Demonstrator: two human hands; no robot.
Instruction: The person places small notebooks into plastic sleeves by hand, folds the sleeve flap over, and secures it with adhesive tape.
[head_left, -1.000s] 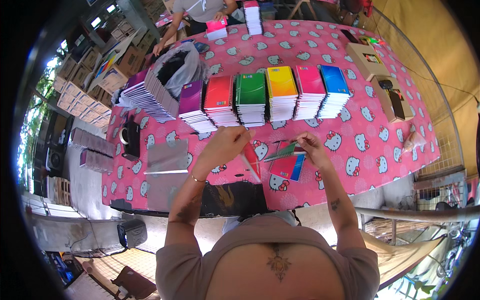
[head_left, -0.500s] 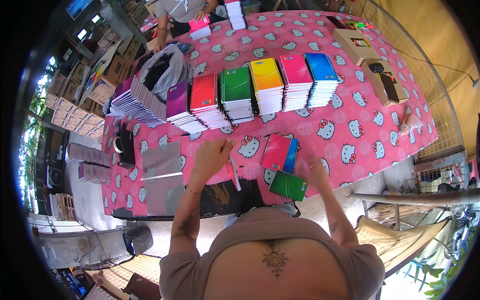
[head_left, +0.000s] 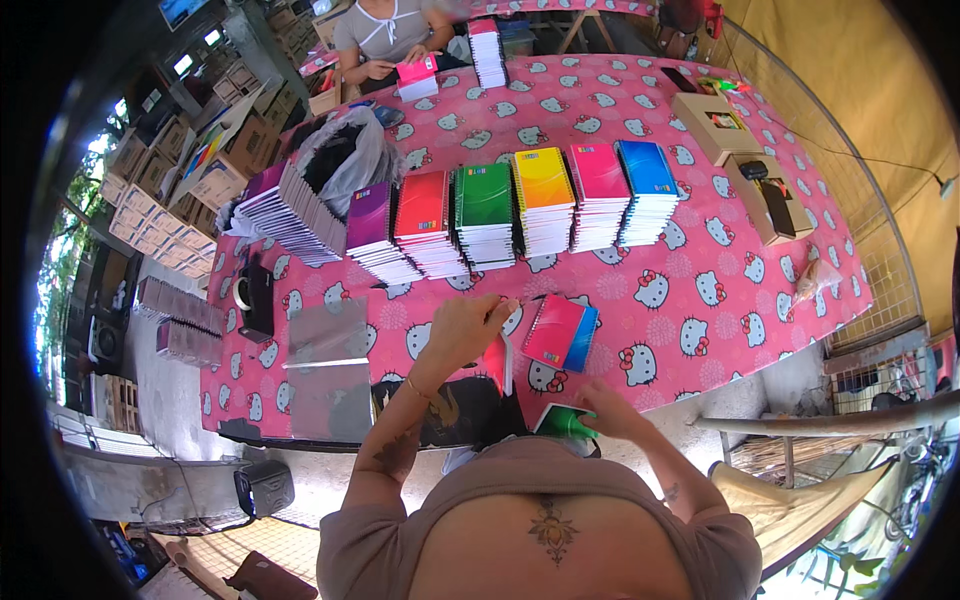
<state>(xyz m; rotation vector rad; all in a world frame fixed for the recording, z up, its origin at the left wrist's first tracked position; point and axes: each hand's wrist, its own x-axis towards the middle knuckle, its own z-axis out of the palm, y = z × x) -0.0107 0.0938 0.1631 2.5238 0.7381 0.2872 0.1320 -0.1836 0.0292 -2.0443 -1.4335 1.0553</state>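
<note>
Right hand [head_left: 608, 412] just got its grip onto the green notebook [head_left: 563, 421] again, by the bench's [head_left: 590, 280] near edge, left hand's [head_left: 462, 335] still pinching the red notebook [head_left: 497, 366], so both are busy lol

Daylight brightens the tabletop [head_left: 610, 282], glare streaks the plastic sheet [head_left: 328, 338], and fisheye distortion bends the dark-rimmed edges.

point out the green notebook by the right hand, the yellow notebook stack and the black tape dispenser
Green notebook [head_left: 563, 421], head view: its cover
Yellow notebook stack [head_left: 542, 180], head view: top cover
Black tape dispenser [head_left: 260, 312], head view: its body
</note>
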